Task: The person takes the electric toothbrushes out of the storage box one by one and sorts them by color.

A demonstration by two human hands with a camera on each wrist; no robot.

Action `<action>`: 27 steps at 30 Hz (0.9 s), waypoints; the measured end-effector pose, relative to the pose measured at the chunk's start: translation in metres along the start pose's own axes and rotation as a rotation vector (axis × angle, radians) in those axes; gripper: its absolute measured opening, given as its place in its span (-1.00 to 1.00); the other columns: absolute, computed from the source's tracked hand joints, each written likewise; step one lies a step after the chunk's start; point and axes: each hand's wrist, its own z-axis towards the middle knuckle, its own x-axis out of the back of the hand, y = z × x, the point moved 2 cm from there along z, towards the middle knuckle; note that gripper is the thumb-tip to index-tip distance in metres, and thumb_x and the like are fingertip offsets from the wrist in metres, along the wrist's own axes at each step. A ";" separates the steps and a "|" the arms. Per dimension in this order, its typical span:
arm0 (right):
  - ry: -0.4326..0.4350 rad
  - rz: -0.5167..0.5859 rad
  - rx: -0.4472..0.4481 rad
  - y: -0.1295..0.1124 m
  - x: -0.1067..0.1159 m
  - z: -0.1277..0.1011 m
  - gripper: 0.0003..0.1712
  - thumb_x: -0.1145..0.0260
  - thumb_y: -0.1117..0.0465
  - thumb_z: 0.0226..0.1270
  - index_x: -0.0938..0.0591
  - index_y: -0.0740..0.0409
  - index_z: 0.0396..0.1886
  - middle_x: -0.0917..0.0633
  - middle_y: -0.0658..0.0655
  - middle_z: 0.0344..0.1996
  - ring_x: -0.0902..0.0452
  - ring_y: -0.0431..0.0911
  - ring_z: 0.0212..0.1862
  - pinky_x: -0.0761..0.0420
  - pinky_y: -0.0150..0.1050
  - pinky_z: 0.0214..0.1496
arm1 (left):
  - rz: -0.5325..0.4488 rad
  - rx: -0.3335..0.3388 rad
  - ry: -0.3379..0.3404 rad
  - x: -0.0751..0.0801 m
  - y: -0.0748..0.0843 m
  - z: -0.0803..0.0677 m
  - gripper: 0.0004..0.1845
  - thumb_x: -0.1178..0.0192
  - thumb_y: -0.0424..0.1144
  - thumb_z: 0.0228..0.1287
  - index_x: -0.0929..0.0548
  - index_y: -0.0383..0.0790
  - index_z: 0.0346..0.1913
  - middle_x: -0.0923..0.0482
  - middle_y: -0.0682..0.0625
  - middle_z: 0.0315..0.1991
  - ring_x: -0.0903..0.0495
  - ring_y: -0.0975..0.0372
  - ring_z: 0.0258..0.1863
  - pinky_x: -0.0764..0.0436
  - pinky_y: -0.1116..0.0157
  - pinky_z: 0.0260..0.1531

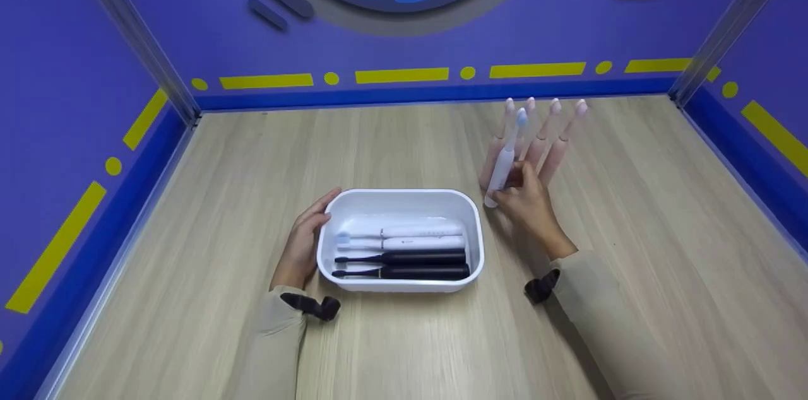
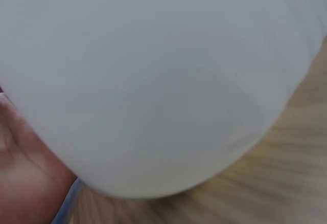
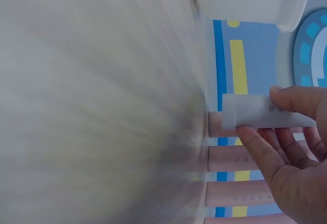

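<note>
Head view shows your right hand (image 1: pixel 527 198) with fingers and thumb curled round a white toothbrush (image 1: pixel 505 160), holding it upright just above the table (image 1: pixel 631 229), right in front of four pink toothbrushes (image 1: pixel 555 135) standing in a row. Your left hand (image 1: pixel 303 242) rests open and flat against the left wall of the white tub (image 1: pixel 404 198), where two white and two black toothbrushes (image 1: pixel 404 264) lie side by side

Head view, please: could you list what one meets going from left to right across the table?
Left hand resting against the tub's side → white tub holding four toothbrushes → white toothbrush gripped by the right hand → pink toothbrushes lying fanned on the wooden table.
</note>
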 end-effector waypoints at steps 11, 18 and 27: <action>-0.025 -0.011 -0.032 0.001 -0.003 0.001 -0.42 -0.38 0.48 0.01 -0.33 0.40 0.02 -0.55 0.39 -0.06 -0.50 0.17 0.05 -0.48 -0.02 0.16 | -0.007 -0.004 -0.008 -0.001 0.001 0.000 -0.43 0.27 -0.48 0.30 -0.23 -0.43 0.40 -0.15 -0.16 0.48 -0.10 0.15 0.47 -0.06 0.19 0.48; -0.036 -0.016 -0.023 0.002 -0.002 0.000 -0.42 -0.38 0.49 0.02 -0.32 0.41 0.03 -0.56 0.41 -0.06 -0.51 0.18 0.05 -0.50 -0.01 0.15 | 0.000 -0.010 -0.022 -0.001 0.001 0.000 -0.42 0.27 -0.47 0.30 -0.23 -0.44 0.40 -0.13 -0.17 0.48 -0.10 0.14 0.47 -0.05 0.18 0.48; -0.046 -0.019 -0.019 0.004 -0.003 0.000 -0.43 -0.36 0.49 0.04 -0.32 0.42 0.04 -0.56 0.42 -0.06 -0.52 0.19 0.04 -0.52 0.01 0.15 | 0.004 -0.011 -0.017 0.001 0.001 -0.001 -0.42 0.26 -0.47 0.29 -0.24 -0.42 0.40 -0.15 -0.15 0.48 -0.11 0.15 0.47 -0.07 0.21 0.47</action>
